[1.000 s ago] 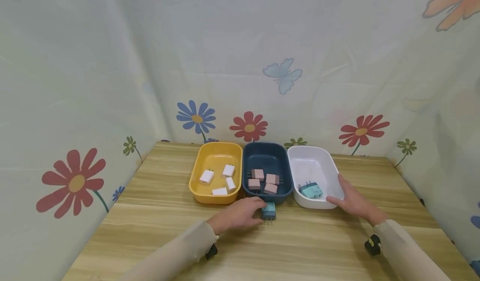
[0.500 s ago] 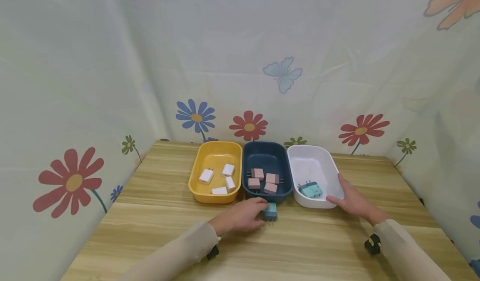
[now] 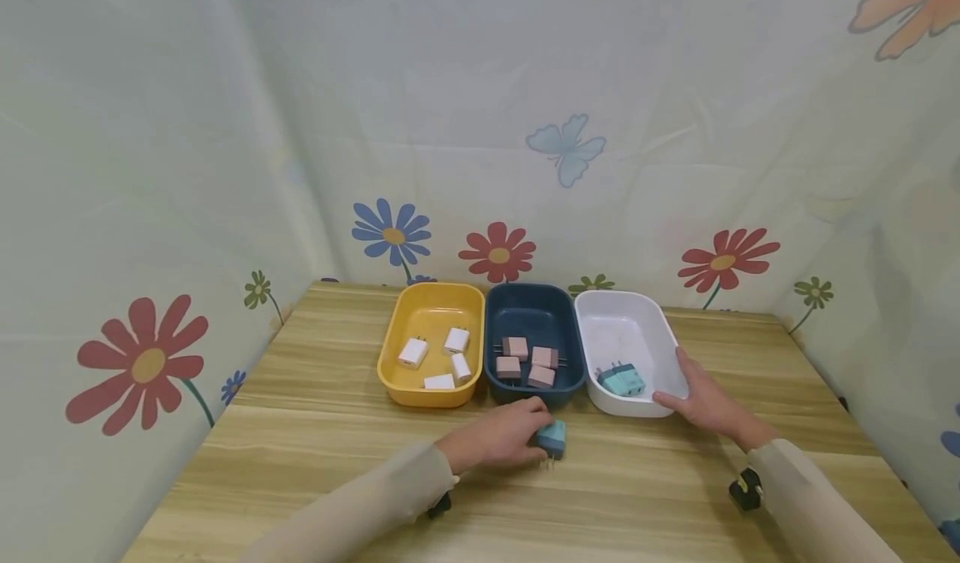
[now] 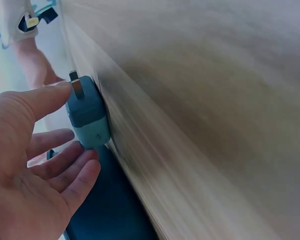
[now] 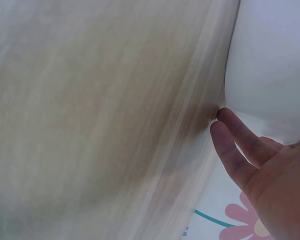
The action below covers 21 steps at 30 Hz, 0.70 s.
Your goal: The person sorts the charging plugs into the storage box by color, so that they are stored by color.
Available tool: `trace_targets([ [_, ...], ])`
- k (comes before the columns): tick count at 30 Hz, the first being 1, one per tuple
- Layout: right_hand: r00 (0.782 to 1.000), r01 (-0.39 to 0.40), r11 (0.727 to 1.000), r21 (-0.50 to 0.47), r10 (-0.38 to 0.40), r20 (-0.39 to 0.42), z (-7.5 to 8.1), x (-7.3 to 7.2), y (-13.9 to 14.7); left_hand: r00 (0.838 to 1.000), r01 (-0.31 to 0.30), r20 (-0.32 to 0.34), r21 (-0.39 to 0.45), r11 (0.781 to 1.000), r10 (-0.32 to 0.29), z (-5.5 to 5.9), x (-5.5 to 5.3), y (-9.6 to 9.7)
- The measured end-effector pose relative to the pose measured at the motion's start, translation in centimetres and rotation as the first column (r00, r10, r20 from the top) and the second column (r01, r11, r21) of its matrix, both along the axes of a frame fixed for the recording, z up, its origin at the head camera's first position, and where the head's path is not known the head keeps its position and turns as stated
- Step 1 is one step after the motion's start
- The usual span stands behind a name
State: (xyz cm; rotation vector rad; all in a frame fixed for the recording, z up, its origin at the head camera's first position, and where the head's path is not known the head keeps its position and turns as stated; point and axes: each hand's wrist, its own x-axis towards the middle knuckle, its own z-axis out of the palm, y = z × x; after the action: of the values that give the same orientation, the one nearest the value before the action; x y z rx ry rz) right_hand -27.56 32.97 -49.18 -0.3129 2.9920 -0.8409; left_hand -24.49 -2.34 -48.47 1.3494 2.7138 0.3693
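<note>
A two-tone teal plug charger (image 3: 551, 439) is on the wooden table in front of the dark blue bin (image 3: 535, 306). My left hand (image 3: 498, 436) pinches it from the left; in the left wrist view the thumb lies by the prongs of the charger (image 4: 88, 107) and the fingertips are at its lighter end. My right hand (image 3: 705, 400) holds the near right corner of the white bin (image 3: 613, 313), thumb at the front rim, fingers along the outer side wall. Inside that bin lie teal chargers (image 3: 621, 379), touching one another.
Left of the blue bin stands a yellow bin (image 3: 438, 298) with several white chargers (image 3: 457, 340) in it. Several pink chargers (image 3: 516, 348) lie in the blue bin. The three bins stand side by side towards the back of the table (image 3: 322, 396), before a flowered curtain (image 3: 480, 129).
My left hand has moved right and slightly nearer, and the teal charger has shifted the same way with it. The right hand and the bins have stayed in place.
</note>
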Motion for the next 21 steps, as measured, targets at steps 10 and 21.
trace_targets([
  [10, 1.000, -0.006, 1.000, 0.002, 0.006, -0.008, 0.0, -0.1, 0.0, 1.000, 0.009, -0.008, -0.017, 1.000, -0.009, -0.1, -0.2, 1.0],
  [21, 1.000, -0.005, 1.000, -0.004, 0.005, -0.005, 0.1, -0.1, 0.2, 0.987, 0.014, 0.163, -0.070, 0.997, -0.002, 0.4, -0.3, 1.4],
])
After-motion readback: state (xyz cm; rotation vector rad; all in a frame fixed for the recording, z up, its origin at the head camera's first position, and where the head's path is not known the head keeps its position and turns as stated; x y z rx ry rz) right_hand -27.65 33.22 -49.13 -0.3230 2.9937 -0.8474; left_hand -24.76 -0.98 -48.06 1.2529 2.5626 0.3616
